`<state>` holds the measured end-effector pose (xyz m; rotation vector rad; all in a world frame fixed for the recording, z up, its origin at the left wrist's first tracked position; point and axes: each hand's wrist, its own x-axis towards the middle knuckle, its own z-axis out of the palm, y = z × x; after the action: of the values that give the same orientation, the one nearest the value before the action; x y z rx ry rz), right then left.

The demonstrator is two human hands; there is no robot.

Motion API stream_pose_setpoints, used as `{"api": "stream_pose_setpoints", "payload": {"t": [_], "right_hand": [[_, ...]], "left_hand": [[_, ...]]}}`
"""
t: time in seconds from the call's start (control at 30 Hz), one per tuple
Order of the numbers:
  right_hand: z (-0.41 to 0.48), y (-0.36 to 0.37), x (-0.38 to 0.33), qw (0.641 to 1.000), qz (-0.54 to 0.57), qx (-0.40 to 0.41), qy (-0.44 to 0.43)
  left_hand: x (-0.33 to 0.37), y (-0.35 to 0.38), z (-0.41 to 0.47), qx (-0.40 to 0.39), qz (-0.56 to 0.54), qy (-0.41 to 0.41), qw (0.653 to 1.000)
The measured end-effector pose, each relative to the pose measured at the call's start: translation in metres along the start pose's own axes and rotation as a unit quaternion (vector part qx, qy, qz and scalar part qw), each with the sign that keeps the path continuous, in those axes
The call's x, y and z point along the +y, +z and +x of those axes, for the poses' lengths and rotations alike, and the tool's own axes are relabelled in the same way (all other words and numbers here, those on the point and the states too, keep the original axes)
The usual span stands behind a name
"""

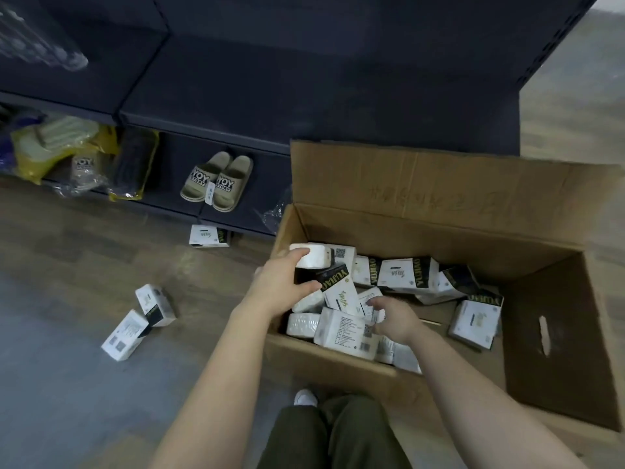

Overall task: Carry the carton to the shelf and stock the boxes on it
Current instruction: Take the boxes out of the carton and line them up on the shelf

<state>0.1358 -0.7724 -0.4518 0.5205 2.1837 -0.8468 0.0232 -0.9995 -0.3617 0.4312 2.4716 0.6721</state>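
One dark blue metal shelf [304,96] is pictured behind one open brown cardboard carton [558,333], set down on the wooden floor [67,248] just beside it. What looks like two stacked white-and-black boxes [406,275] are gripped by the left hand [280,286]; the right hand [392,319] is curled over another, its hold not discernible. The uneven stack could well be fumbled if lifted one-handed. Counted: roughly a dozen boxes in the carton, three stray boxes [155,304] on the floor, none seen shelved, one pair of beige slippers [216,182].
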Motion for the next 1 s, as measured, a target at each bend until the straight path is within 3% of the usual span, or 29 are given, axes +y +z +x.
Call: {"api": "stream_pose_setpoints", "payload": {"t": [0.2, 0.37, 0.53, 0.8, 1.0], "right_hand": [[0.052, 0.045, 0.01, 0.995, -0.083, -0.052, -0.029], [0.077, 0.072, 0.02, 0.991, -0.084, -0.09, -0.049], [0.093, 0.076, 0.018, 0.991, -0.108, -0.063, -0.043], [0.1, 0.074, 0.03, 0.995, -0.018, -0.086, -0.037], [0.083, 0.067, 0.027, 0.995, -0.067, -0.052, -0.059]], "left_hand": [[-0.03, 0.048, 0.01, -0.009, -0.007, -0.012, 1.0], [-0.053, 0.069, 0.014, -0.016, -0.001, -0.025, 1.0], [-0.06, 0.082, 0.022, -0.03, 0.002, -0.034, 0.999], [-0.051, 0.088, 0.032, -0.041, 0.008, -0.032, 0.999], [-0.034, 0.076, 0.029, -0.048, 0.012, -0.029, 0.998]]}}
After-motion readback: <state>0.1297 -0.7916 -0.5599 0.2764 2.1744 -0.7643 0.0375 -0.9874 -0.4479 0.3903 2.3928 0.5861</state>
